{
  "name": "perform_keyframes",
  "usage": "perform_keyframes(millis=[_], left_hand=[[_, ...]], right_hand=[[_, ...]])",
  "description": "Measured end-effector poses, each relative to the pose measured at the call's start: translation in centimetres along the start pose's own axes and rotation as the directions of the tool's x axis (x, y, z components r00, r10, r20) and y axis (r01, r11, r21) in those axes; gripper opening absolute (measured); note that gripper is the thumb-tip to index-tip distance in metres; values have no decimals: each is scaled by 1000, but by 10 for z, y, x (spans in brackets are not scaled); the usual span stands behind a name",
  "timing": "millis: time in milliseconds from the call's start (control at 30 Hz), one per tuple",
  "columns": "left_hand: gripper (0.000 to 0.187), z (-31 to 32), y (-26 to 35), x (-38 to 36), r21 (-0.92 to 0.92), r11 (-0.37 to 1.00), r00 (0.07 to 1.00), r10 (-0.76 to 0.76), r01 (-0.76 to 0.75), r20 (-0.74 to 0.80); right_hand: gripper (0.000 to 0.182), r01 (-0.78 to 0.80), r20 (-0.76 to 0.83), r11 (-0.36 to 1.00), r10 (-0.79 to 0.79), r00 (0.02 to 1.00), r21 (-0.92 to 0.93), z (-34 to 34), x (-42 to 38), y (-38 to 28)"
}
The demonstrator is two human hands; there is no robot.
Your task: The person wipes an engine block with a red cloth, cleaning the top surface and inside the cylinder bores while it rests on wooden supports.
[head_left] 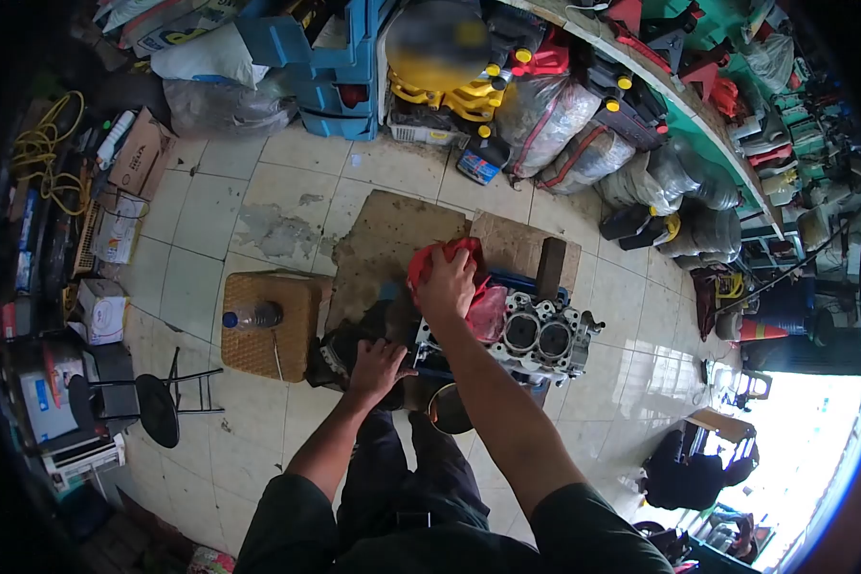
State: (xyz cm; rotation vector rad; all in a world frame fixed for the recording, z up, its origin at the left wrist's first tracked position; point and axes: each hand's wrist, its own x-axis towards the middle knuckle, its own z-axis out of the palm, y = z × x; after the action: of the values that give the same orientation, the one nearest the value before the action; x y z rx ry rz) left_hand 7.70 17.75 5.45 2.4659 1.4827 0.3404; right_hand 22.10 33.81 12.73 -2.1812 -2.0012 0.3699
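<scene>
An engine block [574, 356] with two round cylinder bores showing lies in front of me on the floor. Over its far left part, my right hand [447, 279] has its fingers curled on a bright red cloth [418, 270]. A paler red piece [489, 314], perhaps cloth or plastic, lies on the block beside my wrist. My left hand [377, 369] rests on a dark part [333, 352] at the block's left end, its fingers and thumb apart. What lies under my left fingers is too dark to make out. My right forearm covers some of the block.
A woven stool [244, 356] at left holds a water bottle [254, 316] and a thin metal tool [277, 356]. Cardboard [383, 225] lies under the work, with a dark bar [550, 268] beyond. A round pan [450, 409] sits near my feet. Sacks [550, 115] and blue bins [340, 96] stand behind.
</scene>
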Motion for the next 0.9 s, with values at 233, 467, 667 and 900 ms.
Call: perform_keyframes(millis=[233, 467, 667, 900], left_hand=[[51, 22, 11, -16, -10, 983, 983, -182, 182, -35], [33, 29, -2, -22, -55, 991, 993, -121, 120, -15], [34, 8, -25, 2, -207, 973, 979, -64, 105, 195], [37, -11, -28, 23, -360, 922, 951, -29, 145, 308]], right_hand=[[59, 28, 96, 998, -32, 995, 50, 14, -111, 4], [70, -83, 170, 987, 59, 984, 141, 21, -160, 15], [72, -124, 137, 968, 95, 986, 219, 29, -179, 14], [57, -268, 88, 862, 256, 963, 429, 29, -196, 20]])
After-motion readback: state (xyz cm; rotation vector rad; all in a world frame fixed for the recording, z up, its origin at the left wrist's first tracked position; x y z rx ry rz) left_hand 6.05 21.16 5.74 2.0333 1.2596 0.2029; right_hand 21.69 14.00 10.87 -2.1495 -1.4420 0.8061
